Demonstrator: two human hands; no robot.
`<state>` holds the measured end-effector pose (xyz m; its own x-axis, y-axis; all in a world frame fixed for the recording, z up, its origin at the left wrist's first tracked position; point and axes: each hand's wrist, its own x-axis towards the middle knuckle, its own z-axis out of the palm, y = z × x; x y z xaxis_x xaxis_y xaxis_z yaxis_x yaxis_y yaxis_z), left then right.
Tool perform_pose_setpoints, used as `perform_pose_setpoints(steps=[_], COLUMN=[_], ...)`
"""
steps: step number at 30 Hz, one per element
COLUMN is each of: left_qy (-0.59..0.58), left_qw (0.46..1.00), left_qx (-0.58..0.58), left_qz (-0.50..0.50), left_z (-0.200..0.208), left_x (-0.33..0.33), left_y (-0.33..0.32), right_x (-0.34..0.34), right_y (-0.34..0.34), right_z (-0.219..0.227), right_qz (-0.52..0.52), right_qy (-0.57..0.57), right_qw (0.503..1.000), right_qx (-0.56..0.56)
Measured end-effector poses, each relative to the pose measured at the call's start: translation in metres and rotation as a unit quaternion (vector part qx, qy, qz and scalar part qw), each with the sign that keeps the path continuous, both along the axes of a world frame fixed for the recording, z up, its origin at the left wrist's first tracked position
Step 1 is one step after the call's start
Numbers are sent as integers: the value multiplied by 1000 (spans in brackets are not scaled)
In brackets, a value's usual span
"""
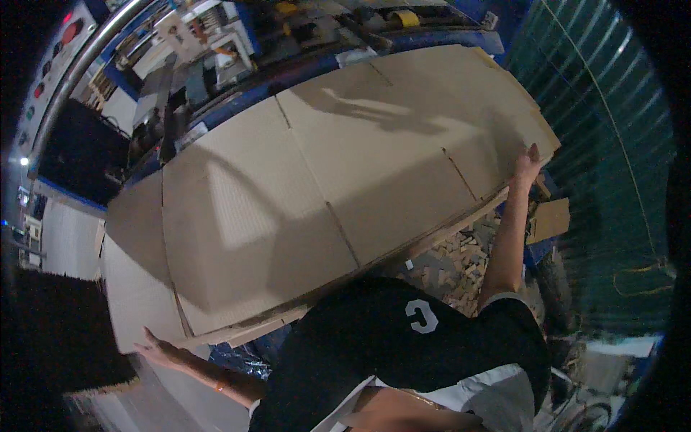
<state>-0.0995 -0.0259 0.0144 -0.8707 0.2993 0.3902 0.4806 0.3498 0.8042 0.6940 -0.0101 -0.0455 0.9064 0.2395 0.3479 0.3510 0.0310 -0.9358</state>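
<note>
A wide flat cardboard sheet (237, 187) with slots and crease lines stretches across the view, lying against the blue machine's near side. At its near left corner my left hand (164, 353) grips the edge, thumb up and the other fingers mostly hidden beneath. My right hand (529, 164) holds the right end near its corner, arm stretched out. More layers show under the near edge, so other sheets seem to lie below; how many I cannot tell. Shadows fall across the sheet.
Behind the sheet stands a blue machine (270, 85) with rollers; a control panel (54, 65) with buttons and a metal rail (79, 68) are at left. Cardboard scraps (461, 263) litter the floor near my right arm. A green corrugated wall (612, 158) closes off the right.
</note>
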Motion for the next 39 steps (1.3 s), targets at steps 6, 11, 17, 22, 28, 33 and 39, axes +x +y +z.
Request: perform_pose_setpoints(steps=[6,11,17,22,28,33,39], left_qy=[22,-243,-135,58,356,359,353], left_qw=[933,853,913,832,638,614,579], left_qx=[265,324,224,37,-215,-236,-237], left_qz=[-241,-329,-312,-550,-648,-662,-695], left_z=[59,29,-18,-12,11,13,22], left_x=[-19,-16,19,104,154,150,154], left_y=[9,20,-31,-28,-2,6,29], right_x=[33,44,-101,-226,-244,-234,-199], right_y=[5,11,-65,-79,-52,-38,-8], right_z=[-4,42,114,71,45,54,40], right_qz=[102,158,88,348,502,534,516], right_qy=[119,125,-63,-392,-553,-567,-586], right_qw=[922,944,990,851,641,592,553], right_qx=[354,262,93,-33,-179,-205,-292])
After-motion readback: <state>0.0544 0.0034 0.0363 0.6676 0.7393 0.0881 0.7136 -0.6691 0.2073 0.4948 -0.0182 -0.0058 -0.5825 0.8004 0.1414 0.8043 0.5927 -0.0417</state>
